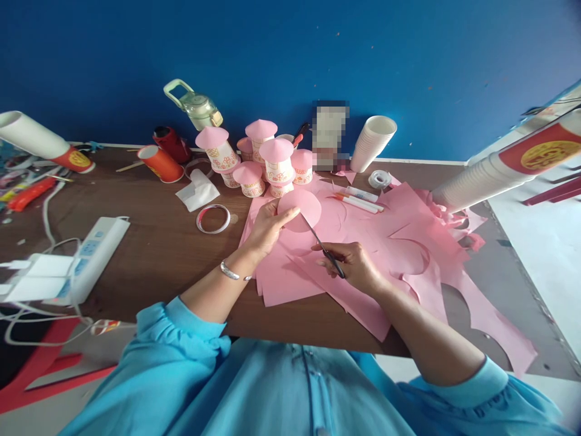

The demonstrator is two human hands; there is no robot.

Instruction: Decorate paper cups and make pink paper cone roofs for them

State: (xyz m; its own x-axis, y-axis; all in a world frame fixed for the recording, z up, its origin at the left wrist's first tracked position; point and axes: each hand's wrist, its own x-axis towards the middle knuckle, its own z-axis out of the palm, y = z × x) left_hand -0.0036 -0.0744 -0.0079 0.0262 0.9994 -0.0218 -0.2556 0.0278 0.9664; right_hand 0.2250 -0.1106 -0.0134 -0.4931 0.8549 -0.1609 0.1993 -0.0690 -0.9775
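My left hand [267,227] pinches a round pink paper disc [305,204] at its left edge, thumb on top. In my right hand [354,263] is a pair of scissors [327,253], fingers around the dark handles. The blades point up and left and reach the disc near its centre. Beneath both hands lie pink paper sheets [281,281]. Just beyond the disc stand several small paper-cup towers [276,160] with pink cone roofs and orange drawings.
A tape roll [213,207], crumpled tissue [198,191] and orange cup [158,166] stand left. A power strip [93,254] with cables lies further left. Markers [361,203], a white tape roll [380,179], stacked white cups [373,142] and pink scraps [454,224] are right.
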